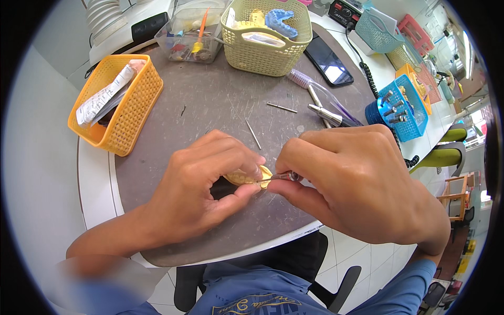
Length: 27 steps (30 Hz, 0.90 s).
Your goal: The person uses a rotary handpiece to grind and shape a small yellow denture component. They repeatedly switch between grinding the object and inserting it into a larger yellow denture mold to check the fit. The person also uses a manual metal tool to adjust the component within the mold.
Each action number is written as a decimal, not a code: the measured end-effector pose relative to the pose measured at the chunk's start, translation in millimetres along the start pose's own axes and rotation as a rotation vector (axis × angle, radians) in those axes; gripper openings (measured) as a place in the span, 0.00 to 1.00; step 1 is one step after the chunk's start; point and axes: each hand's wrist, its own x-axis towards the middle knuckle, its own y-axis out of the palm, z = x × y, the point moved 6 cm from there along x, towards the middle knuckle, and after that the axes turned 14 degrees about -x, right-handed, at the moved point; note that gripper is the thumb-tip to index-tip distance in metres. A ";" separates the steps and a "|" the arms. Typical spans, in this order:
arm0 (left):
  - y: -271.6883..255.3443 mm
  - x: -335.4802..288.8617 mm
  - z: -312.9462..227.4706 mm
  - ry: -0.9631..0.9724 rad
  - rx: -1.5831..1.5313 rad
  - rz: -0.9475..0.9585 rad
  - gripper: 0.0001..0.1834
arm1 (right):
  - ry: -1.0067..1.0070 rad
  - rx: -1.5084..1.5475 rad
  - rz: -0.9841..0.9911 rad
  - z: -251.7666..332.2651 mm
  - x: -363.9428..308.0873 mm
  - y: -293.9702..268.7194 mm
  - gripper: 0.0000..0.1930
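My left hand (202,181) grips a small yellow plaster dental cast (239,179) between thumb and fingers, low over the near middle of the table. Its fingers cover much of the cast. In my right hand (352,181) a slim metal hand tool (282,176) is pinched between thumb and forefinger. The tool's narrow end points left and meets the right end of the cast, close to my left fingertips. Just beyond my hands lie a thin metal rod (253,134) and a second one (282,107).
A silver handpiece (328,114) and a clear-handled brush (302,80) lie beyond my right hand, near a phone (328,60). An orange basket (144,102) stands left. A green basket (260,55) with casts and a clear box (181,52) stand behind; a blue basket (415,123) stands right.
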 end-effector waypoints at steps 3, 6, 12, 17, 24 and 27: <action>-0.5 -0.3 -0.6 0.003 0.006 -0.001 0.10 | -0.021 0.019 -0.016 2.0 0.8 -0.9 0.10; -0.7 0.1 -1.5 0.003 0.010 -0.008 0.10 | -0.036 0.039 -0.043 4.5 0.2 -2.3 0.11; -1.3 -0.6 -0.1 -0.016 0.006 0.006 0.13 | -0.034 0.086 -0.124 2.1 -0.5 -0.4 0.15; 0.0 -1.2 2.6 -0.011 -0.034 -0.004 0.12 | 0.114 0.062 -0.042 -4.0 -2.8 -1.2 0.15; -0.7 -1.6 1.7 -0.024 -0.029 -0.003 0.12 | 0.062 0.093 -0.054 -3.1 -0.6 -0.2 0.11; 0.0 -0.5 1.9 0.000 -0.022 -0.003 0.10 | 0.019 0.076 -0.076 -0.4 -0.9 -3.0 0.10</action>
